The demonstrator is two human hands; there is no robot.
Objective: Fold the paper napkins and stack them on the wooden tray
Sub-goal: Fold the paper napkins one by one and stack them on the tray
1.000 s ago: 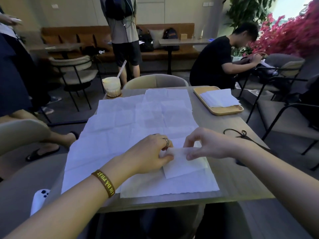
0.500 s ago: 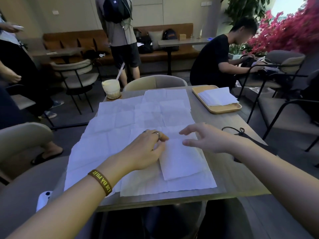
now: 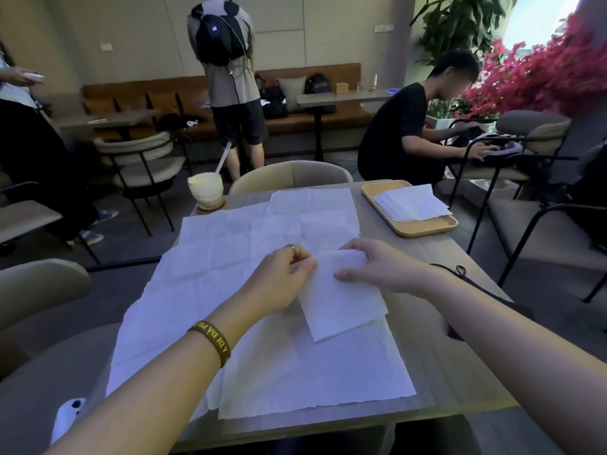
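A folded white napkin [image 3: 341, 300] is lifted at its far edge over the table's middle. My left hand [image 3: 282, 277], with a ring and a brown wristband, pinches its far left corner. My right hand [image 3: 374, 267] grips its far right edge, thumb under and fingers on top. Several unfolded white napkins [image 3: 230, 257] lie spread flat under and around it. The wooden tray [image 3: 423, 228] sits at the table's far right with a stack of folded napkins [image 3: 412, 203] on it.
A glass of creamy drink with a straw [image 3: 207, 190] stands on a coaster at the far left corner. A black cord [image 3: 460, 270] lies at the right edge. Chairs ring the table; people stand and sit behind. A white device [image 3: 65, 418] lies near left.
The folded napkin lay flat under my hands half a second ago; now both hands hold its far edge and have lifted it, tilting it slightly. The view shifted upward.
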